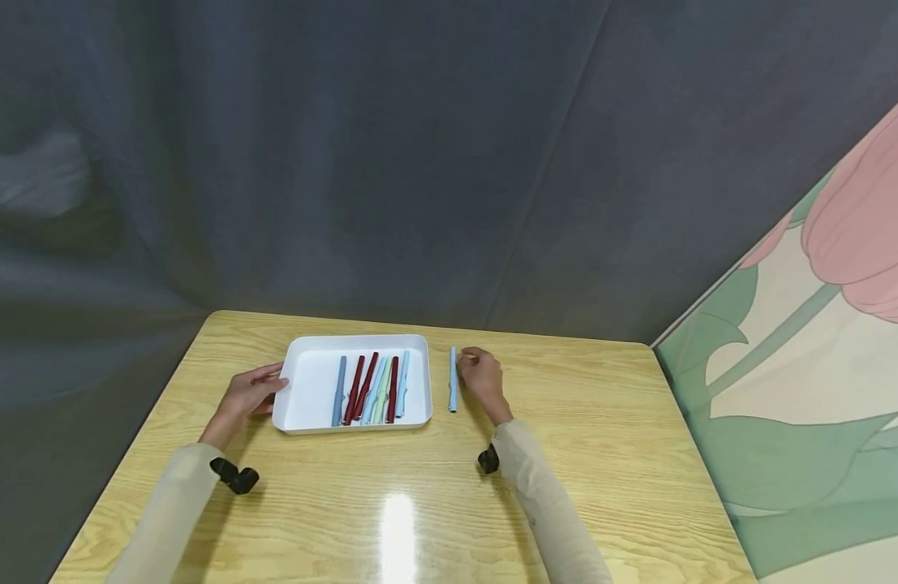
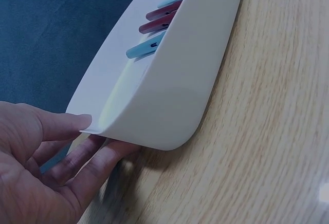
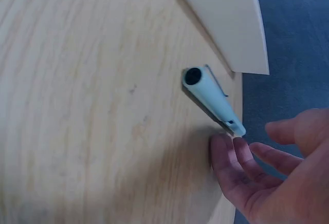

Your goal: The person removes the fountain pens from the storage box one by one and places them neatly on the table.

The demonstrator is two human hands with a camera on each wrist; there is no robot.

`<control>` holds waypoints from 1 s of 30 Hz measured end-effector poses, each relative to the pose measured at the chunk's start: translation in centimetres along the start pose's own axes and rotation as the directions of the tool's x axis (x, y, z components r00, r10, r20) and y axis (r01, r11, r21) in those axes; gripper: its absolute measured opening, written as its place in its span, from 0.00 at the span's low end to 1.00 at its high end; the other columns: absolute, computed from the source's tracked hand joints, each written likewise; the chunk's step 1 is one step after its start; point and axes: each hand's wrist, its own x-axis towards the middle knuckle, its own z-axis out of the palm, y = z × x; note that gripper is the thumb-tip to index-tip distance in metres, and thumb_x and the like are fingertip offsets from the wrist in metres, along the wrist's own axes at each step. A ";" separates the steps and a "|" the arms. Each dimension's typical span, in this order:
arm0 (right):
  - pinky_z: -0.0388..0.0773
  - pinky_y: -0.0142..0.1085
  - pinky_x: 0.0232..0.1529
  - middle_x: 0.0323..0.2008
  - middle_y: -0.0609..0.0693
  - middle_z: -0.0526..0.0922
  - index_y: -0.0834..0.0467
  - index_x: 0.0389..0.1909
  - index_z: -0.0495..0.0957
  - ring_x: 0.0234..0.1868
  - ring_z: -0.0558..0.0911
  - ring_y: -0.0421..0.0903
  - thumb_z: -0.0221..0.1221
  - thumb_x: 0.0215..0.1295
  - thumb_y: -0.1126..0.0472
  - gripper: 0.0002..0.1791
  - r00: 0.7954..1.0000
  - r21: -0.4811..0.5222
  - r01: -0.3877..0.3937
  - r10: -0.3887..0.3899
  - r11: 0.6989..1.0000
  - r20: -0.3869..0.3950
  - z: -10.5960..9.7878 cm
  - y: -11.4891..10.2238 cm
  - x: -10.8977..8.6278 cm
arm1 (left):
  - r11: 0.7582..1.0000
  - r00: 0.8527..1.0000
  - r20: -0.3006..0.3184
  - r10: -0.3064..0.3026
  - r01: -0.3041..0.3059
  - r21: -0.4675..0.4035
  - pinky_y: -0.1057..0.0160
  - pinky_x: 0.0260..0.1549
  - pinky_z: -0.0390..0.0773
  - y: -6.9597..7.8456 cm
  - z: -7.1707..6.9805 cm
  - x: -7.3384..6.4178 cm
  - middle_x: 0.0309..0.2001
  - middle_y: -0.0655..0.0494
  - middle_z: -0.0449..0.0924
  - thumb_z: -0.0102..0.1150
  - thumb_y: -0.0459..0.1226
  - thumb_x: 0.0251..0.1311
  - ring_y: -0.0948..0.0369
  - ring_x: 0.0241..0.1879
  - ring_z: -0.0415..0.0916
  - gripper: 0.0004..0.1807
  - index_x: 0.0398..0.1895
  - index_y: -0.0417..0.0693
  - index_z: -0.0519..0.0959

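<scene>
A white tray (image 1: 310, 385) lies on the table, its left rim pinched by my left hand (image 1: 242, 397). In the left wrist view the thumb (image 2: 72, 125) rests over the rim and the other fingers sit beneath. Several pens lie side by side in the tray: a grey-blue pen (image 1: 339, 393), dark red pens (image 1: 354, 391), light blue ones and a pale green pen (image 1: 382, 393). Right of the tray, a light blue pen (image 3: 212, 96) lies alone on the wood. My right hand (image 1: 483, 377) is beside its far end, thumb and fingers apart with nothing between them.
The wooden table (image 1: 580, 422) ends at a dark grey cloth (image 1: 390, 203) behind. On the right stands a panel with a printed tulip (image 1: 868, 235). A black wrist camera (image 1: 233, 476) is strapped to the left wrist, another camera (image 1: 488, 459) to the right.
</scene>
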 end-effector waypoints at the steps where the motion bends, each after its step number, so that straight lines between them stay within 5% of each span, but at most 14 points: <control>1: 0.75 0.33 0.25 0.38 0.60 0.90 0.64 0.58 0.84 0.27 0.84 0.47 0.59 0.78 0.61 0.16 1.000 0.027 -0.008 0.008 1.000 0.003 -0.2 0.0 0.0 | 1.000 1.000 0.000 0.001 -0.001 0.002 0.67 0.33 0.86 0.0 0.0 0.0 0.65 0.33 0.76 0.59 0.40 0.76 0.69 0.36 0.81 0.33 0.79 0.39 0.65; 7: 0.85 0.38 0.32 0.43 0.66 0.88 0.67 0.58 0.83 0.37 0.88 0.63 0.55 0.80 0.63 0.16 0.998 0.246 -0.066 0.061 0.967 0.024 -1.1 -0.4 -0.1 | 1.000 1.000 0.021 -0.014 0.014 -0.022 0.66 0.34 0.86 0.2 -0.1 0.2 0.67 0.32 0.74 0.60 0.40 0.75 0.70 0.36 0.82 0.34 0.80 0.40 0.63; 14: 0.88 0.53 0.46 0.54 0.72 0.83 0.68 0.67 0.76 0.44 0.89 0.64 0.53 0.82 0.58 0.22 0.987 0.477 -0.151 0.107 0.866 0.120 -1.9 -1.1 -0.3 | 0.999 0.999 0.026 -0.022 0.022 -0.025 0.67 0.34 0.86 0.1 -0.2 -0.1 0.70 0.32 0.71 0.60 0.41 0.76 0.70 0.37 0.82 0.34 0.80 0.42 0.63; 21: 0.88 0.52 0.46 0.56 0.73 0.81 0.71 0.69 0.72 0.43 0.90 0.60 0.53 0.82 0.59 0.24 0.987 0.599 -0.149 0.083 0.787 0.136 -1.6 -2.0 -0.6 | 0.999 0.999 0.028 -0.033 0.033 -0.015 0.66 0.35 0.86 0.1 -0.2 0.1 0.71 0.32 0.70 0.59 0.42 0.76 0.69 0.38 0.82 0.35 0.81 0.43 0.62; 26: 0.84 0.59 0.52 0.58 0.75 0.79 0.71 0.70 0.71 0.48 0.88 0.66 0.52 0.83 0.60 0.24 0.984 0.612 -0.155 0.066 0.775 0.166 -0.8 -3.3 -1.3 | 1.000 0.999 0.029 -0.029 0.029 -0.010 0.66 0.35 0.86 0.0 -0.2 0.1 0.71 0.31 0.70 0.59 0.42 0.77 0.69 0.38 0.82 0.35 0.81 0.42 0.62; 30: 0.87 0.54 0.47 0.57 0.73 0.80 0.71 0.70 0.71 0.49 0.88 0.66 0.52 0.82 0.60 0.24 0.977 0.612 -0.170 0.050 0.772 0.208 -0.2 -4.4 -1.9 | 1.000 1.000 0.016 -0.020 0.020 -0.006 0.67 0.34 0.86 0.1 0.0 0.1 0.70 0.30 0.70 0.58 0.41 0.77 0.69 0.36 0.82 0.34 0.81 0.42 0.62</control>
